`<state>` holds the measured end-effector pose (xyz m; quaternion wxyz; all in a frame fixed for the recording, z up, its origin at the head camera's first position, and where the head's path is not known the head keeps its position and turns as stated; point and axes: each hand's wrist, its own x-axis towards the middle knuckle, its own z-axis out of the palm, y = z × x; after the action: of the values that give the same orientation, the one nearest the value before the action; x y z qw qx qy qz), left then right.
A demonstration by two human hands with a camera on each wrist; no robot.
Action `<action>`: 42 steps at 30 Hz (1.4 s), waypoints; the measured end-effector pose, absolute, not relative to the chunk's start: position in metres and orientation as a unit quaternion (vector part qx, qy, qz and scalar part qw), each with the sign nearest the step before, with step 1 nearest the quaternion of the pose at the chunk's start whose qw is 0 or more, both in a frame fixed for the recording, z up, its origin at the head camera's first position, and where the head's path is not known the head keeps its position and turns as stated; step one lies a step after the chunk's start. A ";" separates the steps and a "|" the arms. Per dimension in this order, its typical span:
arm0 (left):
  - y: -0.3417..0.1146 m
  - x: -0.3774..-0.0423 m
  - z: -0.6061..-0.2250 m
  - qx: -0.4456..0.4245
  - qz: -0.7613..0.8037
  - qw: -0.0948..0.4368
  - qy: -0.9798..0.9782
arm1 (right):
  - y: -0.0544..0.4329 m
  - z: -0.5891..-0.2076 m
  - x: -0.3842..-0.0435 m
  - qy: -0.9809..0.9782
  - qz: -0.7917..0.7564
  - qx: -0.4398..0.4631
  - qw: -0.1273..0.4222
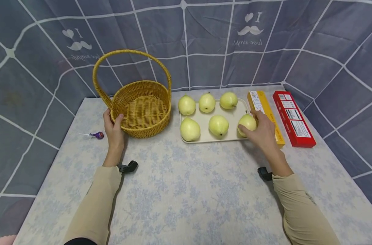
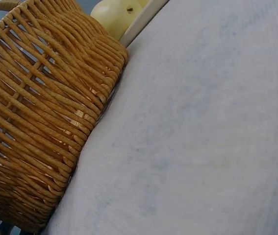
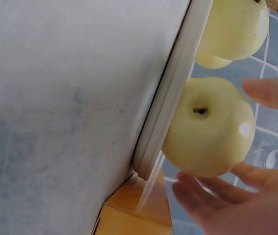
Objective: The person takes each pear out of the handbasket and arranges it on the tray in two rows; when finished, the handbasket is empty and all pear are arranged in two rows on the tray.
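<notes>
My left hand (image 1: 114,131) grips the near left rim of a round wicker basket (image 1: 143,131), with the thumb over the rim and the fingers outside. In the left wrist view, the woven basket wall (image 2: 40,107) fills the left side. My right hand (image 1: 263,131) is curled round a pale yellow-green pear (image 1: 248,121) at the near right corner of a cream tray (image 1: 204,139). Its thumb and fingers lie on opposite sides of the pear (image 3: 210,132) in the right wrist view. Several more pears (image 1: 218,125) sit on the tray in two rows.
A yellow box (image 1: 267,114) lies right of the tray, beside a red box (image 1: 294,119). A wrapped lollipop (image 1: 97,135) lies left of the basket. The basket's tall handle (image 1: 131,51) arches upward. Grey-blue checked cloth (image 1: 204,44) hangs behind and around the table (image 1: 186,190).
</notes>
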<state>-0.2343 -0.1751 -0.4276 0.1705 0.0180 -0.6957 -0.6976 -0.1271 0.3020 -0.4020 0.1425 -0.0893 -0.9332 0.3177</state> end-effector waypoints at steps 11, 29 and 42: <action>-0.173 -0.234 -0.428 0.009 -0.706 0.173 -0.687 | 0.301 -0.404 -0.126 -0.931 0.339 -0.073 0.113; -0.180 -0.252 -0.451 -0.004 -0.711 0.193 -0.677 | 0.302 -0.408 -0.130 -0.925 0.358 -0.049 0.117; -0.174 -0.237 -0.432 0.003 -0.720 0.178 -0.671 | 0.301 -0.408 -0.131 -0.924 0.355 -0.062 0.130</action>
<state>-0.2374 -0.1741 -0.4316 0.1779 0.0028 -0.6712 -0.7196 -0.1311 0.3014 -0.4078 0.1299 -0.0625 -0.9237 0.3551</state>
